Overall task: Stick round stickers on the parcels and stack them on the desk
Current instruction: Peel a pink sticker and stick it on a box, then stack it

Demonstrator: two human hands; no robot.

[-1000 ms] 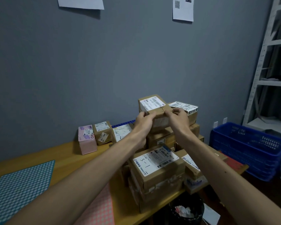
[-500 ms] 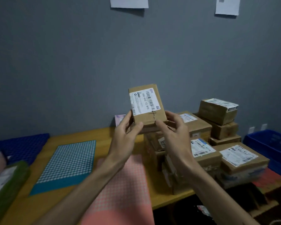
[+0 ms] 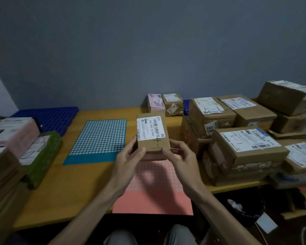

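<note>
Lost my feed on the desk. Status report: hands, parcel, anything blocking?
Left hand and right hand both grip the small brown cardboard parcel. Held over the pink dotted sticker sheet; no round sticker seen on its top. Nothing blocking.

— Where was the parcel?
— The parcel was held above the desk, with the left hand on its left and the right hand on its right.
— And the sheets?
— The near sheet overhung the front edge, below the parcel. The far sheet lay behind it, to the left.
— The rest?
— The right stack stood on the desk's right end and the left stack on its left end. A tray lay behind the left stack. Two boxes stood at the back, by the wall.
</note>
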